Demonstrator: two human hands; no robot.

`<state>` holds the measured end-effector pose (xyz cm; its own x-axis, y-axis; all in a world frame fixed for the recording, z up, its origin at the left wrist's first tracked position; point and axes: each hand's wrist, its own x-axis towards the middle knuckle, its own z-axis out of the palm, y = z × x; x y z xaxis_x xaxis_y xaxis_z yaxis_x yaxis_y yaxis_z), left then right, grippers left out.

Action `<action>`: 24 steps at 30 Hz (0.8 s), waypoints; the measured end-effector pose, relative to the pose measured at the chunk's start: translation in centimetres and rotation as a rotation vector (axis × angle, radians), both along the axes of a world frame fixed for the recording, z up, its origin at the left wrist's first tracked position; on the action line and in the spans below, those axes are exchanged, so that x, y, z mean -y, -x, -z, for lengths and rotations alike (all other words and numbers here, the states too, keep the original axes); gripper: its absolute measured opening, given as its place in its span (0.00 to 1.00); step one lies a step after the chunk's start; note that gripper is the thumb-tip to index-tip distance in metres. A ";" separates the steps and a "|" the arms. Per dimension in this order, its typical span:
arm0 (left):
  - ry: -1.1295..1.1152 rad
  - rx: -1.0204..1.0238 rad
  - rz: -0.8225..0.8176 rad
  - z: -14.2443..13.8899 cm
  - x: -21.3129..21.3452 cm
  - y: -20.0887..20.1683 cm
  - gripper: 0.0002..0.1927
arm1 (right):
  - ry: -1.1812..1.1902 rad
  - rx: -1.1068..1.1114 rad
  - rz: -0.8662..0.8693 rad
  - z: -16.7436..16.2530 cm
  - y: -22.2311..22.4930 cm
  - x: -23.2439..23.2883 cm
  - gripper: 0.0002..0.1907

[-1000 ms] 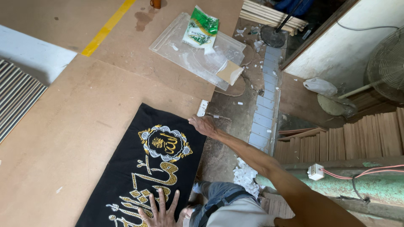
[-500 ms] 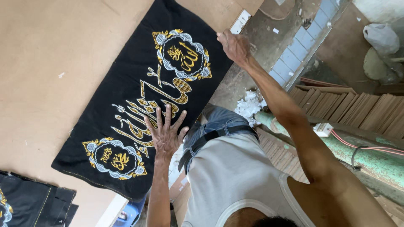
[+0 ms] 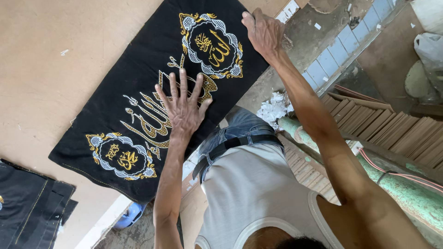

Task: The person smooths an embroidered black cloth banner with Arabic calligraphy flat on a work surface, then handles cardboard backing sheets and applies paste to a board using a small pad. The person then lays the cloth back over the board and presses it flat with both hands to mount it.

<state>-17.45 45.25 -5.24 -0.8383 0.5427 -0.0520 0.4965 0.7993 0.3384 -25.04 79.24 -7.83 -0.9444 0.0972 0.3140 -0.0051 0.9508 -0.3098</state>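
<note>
One black velvet-like cloth panel lies flat on the tan, matte tabletop, a long rectangle set at a slant, its near long edge at the tabletop's edge. We count two scalloped medallions stitched on it in gold and silvery thread, one near each end, with a band of raised gold script between them; the embroidery looks dense and slightly glossy against the soft dark pile.

Our left hand rests palm down on the middle of the cloth, over the gold script, its fingers spread wide and flat, holding nothing. Our right hand presses on the far corner of the panel beside the upper medallion, fingers close together and bent over the cloth's edge; we cannot tell whether they pinch the fabric or only press it.

One more pile of dark fabric with tan stitching lies at the tabletop's near left corner, apart from the panel.

Below the tabletop we see a rough concrete floor, one strip of pale blue square tiles, one heap of white paper scraps, a stack of thin wooden slats, one green-painted pipe and one blue sandal.
</note>
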 end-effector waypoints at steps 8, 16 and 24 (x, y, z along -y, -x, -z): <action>0.054 -0.029 -0.020 0.3 -3.9 -1.5 0.42 | 0.056 -0.001 0.006 0.1 -1.5 -0.7 0.19; 0.051 0.045 -0.007 0.7 -3.6 -1.4 0.50 | 0.056 0.045 -0.019 0.8 -1.9 -1.7 0.18; 0.032 0.092 -0.032 0.2 -3.7 -1.3 0.54 | 0.070 0.094 0.046 0.6 -3.1 -1.8 0.18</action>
